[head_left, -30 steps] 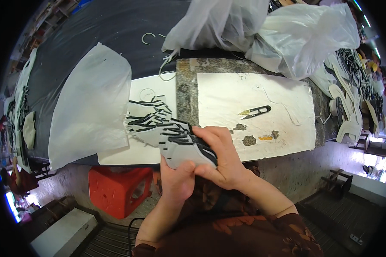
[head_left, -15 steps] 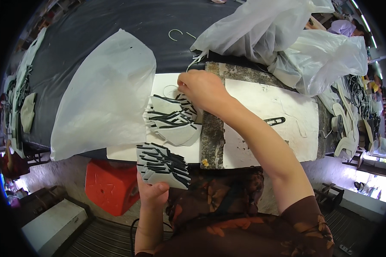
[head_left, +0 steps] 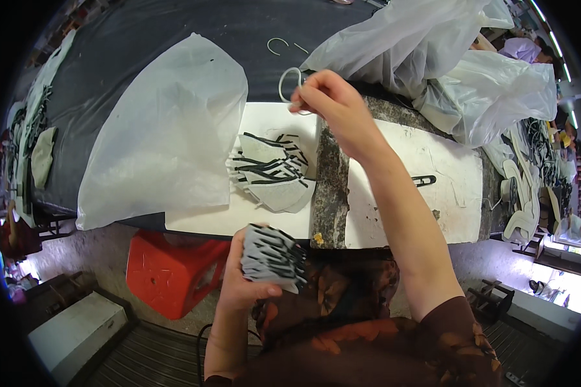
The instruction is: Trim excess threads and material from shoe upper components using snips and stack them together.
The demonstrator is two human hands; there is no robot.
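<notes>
Ridged grey stack, pale loop

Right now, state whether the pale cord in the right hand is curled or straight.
Curled: the pale cord bends into a loop beside the right hand.

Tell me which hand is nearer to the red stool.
Left. The left hand, holding a stack, is just to the right of the red stool in view; the right hand is farther off, over the table.
</notes>
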